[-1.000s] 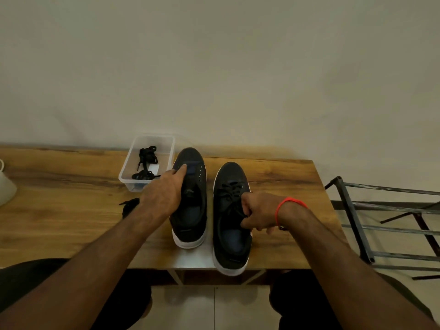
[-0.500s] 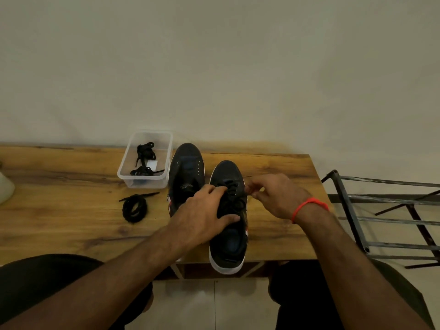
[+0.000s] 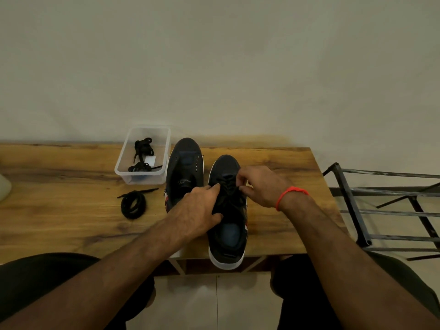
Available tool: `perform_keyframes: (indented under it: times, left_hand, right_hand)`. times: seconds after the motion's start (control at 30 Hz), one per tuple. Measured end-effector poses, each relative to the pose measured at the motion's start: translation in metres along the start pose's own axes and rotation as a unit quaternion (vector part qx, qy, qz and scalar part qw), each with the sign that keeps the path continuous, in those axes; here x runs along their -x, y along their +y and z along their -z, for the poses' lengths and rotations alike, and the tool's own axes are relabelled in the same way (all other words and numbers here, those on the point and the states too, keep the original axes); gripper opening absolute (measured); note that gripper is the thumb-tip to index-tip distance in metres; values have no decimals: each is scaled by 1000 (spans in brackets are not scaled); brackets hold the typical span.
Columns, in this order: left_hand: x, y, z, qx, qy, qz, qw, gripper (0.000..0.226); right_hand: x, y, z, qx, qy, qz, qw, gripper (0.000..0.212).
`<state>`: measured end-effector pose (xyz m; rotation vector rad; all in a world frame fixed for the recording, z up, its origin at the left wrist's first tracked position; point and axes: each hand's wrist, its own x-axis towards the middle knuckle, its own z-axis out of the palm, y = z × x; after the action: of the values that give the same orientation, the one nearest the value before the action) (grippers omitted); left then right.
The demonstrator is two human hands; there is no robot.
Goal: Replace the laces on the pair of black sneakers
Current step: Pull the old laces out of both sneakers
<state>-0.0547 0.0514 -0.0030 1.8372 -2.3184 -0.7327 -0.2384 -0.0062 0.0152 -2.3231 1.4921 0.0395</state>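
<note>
right sneaker (image 3: 227,225) | left hand (image 3: 197,214) grips collar | right hand (image 3: 259,186) pinches soft, limp lace (image 3: 229,186); likely best held near eyelets

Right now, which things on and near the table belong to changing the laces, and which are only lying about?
For the job:
- right sneaker, still laced, both hands on it
- left sneaker, eyelets empty
- coiled lace on the table
- plastic tub with lace bundles
- left hand, right hand

Just there:
- metal rack
- pale object at the table's left edge
</note>
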Motion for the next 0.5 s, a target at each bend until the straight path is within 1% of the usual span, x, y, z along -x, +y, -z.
perform_keyframes:
  times: [0.07,0.17,0.3,0.33,0.37,0.4,0.43,0.47,0.5]
  left_hand:
    - [-1,0,-1,8,2,1,1000,69]
    - [-3,0,-3,8,2,5,1000,72]
    - [-3,-2,-5,15,-2,7,1000,74]
    - [-3,-2,-5,19,0,6,1000,74]
    - [-3,-2,-5,19,2,6,1000,74]
    - [-3,-3,-5,18,4,6,1000,75]
    - [-3,-3,-5,17,5,5,1000,75]
    - [-3,-3,-5,15,7,4,1000,74]
    - [-3,-3,-5,14,8,3,1000,74]
  right_hand:
    - [2,0,8,-7,15,-4,1000,11]
    - [5,5,20,-1,49,-37,998,19]
    - [8,16,25,-26,73,-65,995,19]
    - [9,18,23,-39,61,-61,995,17]
    - [9,18,19,-56,34,-52,996,12]
    - [8,16,15,-64,-2,-40,997,14]
    - [7,15,9,-61,-36,-26,997,21]
    - [6,14,3,-52,-60,-17,997,23]
    - [4,13,-1,-42,-69,-13,997,21]
